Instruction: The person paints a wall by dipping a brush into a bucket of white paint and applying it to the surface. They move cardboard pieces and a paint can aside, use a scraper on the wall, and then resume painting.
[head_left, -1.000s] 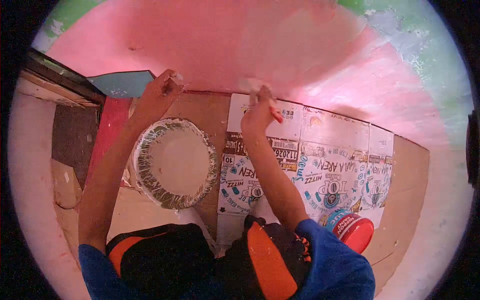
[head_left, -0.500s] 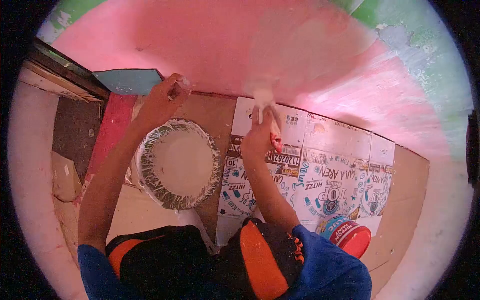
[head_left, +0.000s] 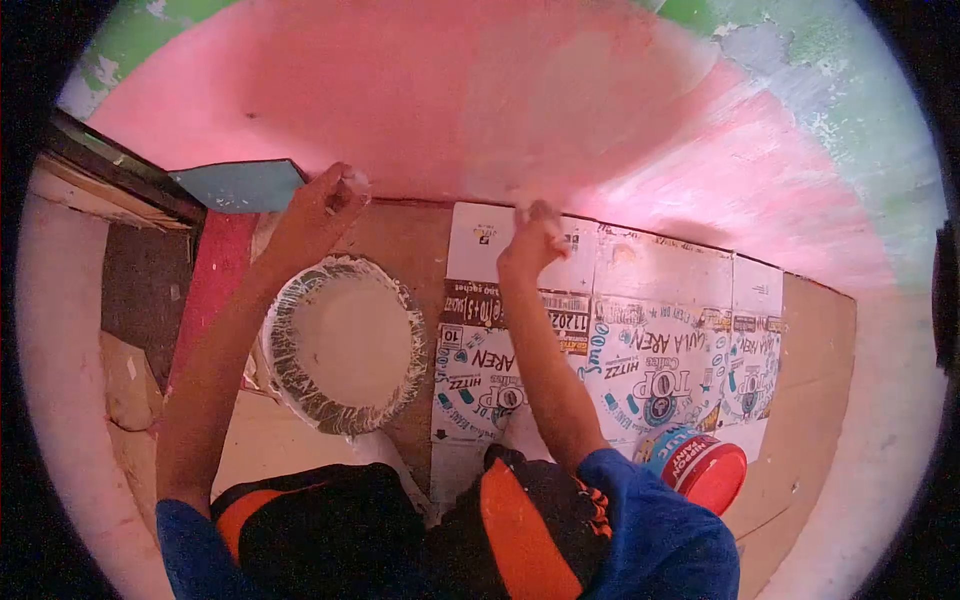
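Observation:
My right hand (head_left: 530, 245) is closed round a paintbrush (head_left: 521, 211), blurred by motion, low at the foot of the pink wall (head_left: 400, 100). The brush's light bristle end points at the wall, and much of its handle is hidden in my fingers. My left hand (head_left: 335, 195) is a loose fist near the wall's base, with something whitish at its fingers that I cannot make out. Between my arms sits a round tub (head_left: 278, 365) of pale paint (head_left: 350, 335), its inner rim streaked white.
Flattened printed cardboard (head_left: 625, 350) covers the floor along the wall. A paint can with a red end (head_left: 715, 480) lies tilted by my right knee. A blue-grey panel (head_left: 240, 186) leans near the dark door frame (head_left: 120, 165) at left. Green paint is peeling at upper right.
My right hand has moved slightly up and right with the brush, whose bristles were spread whiter against the wall. My left hand stays closed; the whole view has shifted a little.

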